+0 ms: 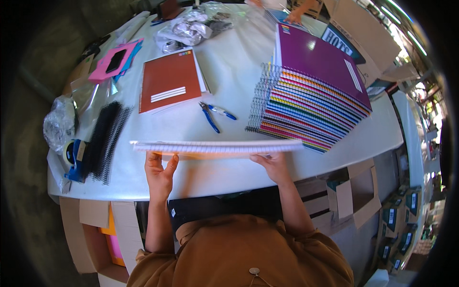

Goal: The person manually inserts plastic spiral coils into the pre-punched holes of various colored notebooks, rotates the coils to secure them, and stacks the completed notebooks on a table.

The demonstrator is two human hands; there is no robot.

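Upright on its long edge above the table's near side, an unbound notebook block (217, 147) shows a row of small punched marks along its white page edge. My left hand (161, 173) grips its left end, thumb on the near side. At the right end, my right hand (272, 166) pinches it, fingers partly hidden behind. An orange tint shows beneath the pages. Beyond it lie blue-handled pliers (209, 117) and a second blue-handled cutting tool (222, 111). A brown-covered notebook (170, 79) rests farther back. To the right rises a tall stack of spiral notebooks (315, 91), purple cover on top.
Black spiral coils (106, 138) lie at left beside a blue tape dispenser (75, 160). A phone (116, 61) sits on pink sheets (103, 67). Crumpled plastic (186, 31) is at the back. Another person's hand (295, 18) appears far right. Open cardboard boxes (354, 193) stand below the table.
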